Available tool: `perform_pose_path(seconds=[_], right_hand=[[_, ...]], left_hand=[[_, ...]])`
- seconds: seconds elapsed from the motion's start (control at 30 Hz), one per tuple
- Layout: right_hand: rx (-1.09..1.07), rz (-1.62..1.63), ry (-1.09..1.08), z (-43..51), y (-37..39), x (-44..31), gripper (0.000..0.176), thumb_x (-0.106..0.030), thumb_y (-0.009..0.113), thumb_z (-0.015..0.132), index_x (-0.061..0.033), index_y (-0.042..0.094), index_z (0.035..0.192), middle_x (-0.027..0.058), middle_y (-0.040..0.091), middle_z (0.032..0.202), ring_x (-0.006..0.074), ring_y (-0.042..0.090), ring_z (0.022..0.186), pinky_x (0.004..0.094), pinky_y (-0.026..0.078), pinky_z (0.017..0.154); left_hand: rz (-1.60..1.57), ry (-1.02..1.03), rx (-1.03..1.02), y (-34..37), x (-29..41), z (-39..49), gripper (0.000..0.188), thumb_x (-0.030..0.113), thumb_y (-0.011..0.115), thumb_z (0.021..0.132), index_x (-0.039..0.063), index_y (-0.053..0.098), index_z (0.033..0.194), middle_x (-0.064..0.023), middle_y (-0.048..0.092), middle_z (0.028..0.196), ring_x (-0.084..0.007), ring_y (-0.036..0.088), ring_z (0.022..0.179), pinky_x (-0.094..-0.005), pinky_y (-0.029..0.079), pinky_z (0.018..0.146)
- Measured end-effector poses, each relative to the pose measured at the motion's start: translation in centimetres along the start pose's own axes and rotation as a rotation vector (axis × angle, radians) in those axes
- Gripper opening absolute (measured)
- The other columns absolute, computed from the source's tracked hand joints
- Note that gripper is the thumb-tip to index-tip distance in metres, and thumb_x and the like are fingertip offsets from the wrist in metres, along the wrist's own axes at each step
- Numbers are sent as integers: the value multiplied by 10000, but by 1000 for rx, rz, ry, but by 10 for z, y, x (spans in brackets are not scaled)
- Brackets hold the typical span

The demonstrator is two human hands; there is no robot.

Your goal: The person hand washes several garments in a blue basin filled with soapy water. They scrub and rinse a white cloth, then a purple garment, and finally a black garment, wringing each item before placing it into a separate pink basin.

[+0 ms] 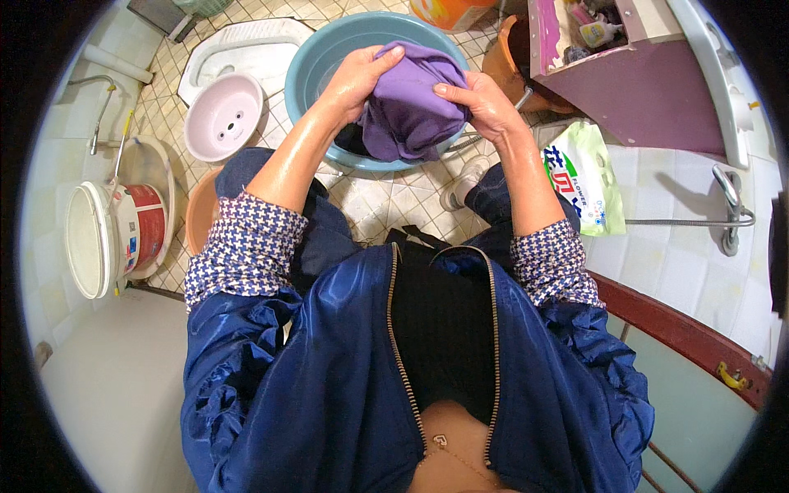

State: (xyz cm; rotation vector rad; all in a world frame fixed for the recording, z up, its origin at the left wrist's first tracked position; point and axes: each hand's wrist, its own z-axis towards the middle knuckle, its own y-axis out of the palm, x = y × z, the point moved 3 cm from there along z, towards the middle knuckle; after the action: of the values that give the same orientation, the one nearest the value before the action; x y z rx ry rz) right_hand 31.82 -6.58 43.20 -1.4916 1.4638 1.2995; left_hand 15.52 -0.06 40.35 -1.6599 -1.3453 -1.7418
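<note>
A bunched purple cloth [416, 101] is held up between my two hands over a blue-green plastic basin [302, 80] on the tiled floor. My left hand [354, 80] grips its upper left part, thumb on top. On the right side my right hand [484, 105] pinches the cloth, its thumb lying over the fabric. Both forearms look wet. Below the purple cloth, dark fabric [350, 139] shows inside the basin. The fingers under the cloth are hidden.
A pale pink basin [223, 117] rests beside a white squat toilet [246, 46]. White bucket [117, 237] at far left, orange-brown bucket [502, 58] beyond the right hand. A detergent bag [592, 179] stands right of the right forearm, near a wall tap [731, 209] with a metal hose.
</note>
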Motion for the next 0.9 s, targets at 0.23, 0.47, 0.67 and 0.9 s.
perform_pose_path(seconds=[0.23,0.47,0.67,0.9], right_hand=[[-45,-334,44,-21,3,-6,317,-243,687,761,7,634,948,20,614,806,89,521,718,245,439,660],[-232,-314,256,-27,-64,7,345,-217,687,755,14,604,996,16,617,828,85,538,717,233,440,675],[-187,-299,392,114,-115,98,234,-242,678,773,-28,602,829,5,581,734,79,508,630,239,410,558],[232,-115,355,292,-163,202,216,-220,703,751,-38,588,760,53,604,757,109,543,646,247,436,575]], left_hand=[[-127,-273,-116,19,-5,-48,426,336,553,863,-11,524,1109,-76,598,988,-124,576,854,-264,466,780],[-153,-426,-79,14,-6,-13,389,287,536,881,-45,537,1084,-115,602,994,-152,584,855,-297,477,776],[5,-540,125,-128,-135,68,410,357,550,864,15,538,1088,-61,622,950,-124,605,805,-277,502,697],[-13,-489,428,-213,-217,171,334,316,545,875,37,556,1058,-32,617,847,-108,562,685,-286,467,561]])
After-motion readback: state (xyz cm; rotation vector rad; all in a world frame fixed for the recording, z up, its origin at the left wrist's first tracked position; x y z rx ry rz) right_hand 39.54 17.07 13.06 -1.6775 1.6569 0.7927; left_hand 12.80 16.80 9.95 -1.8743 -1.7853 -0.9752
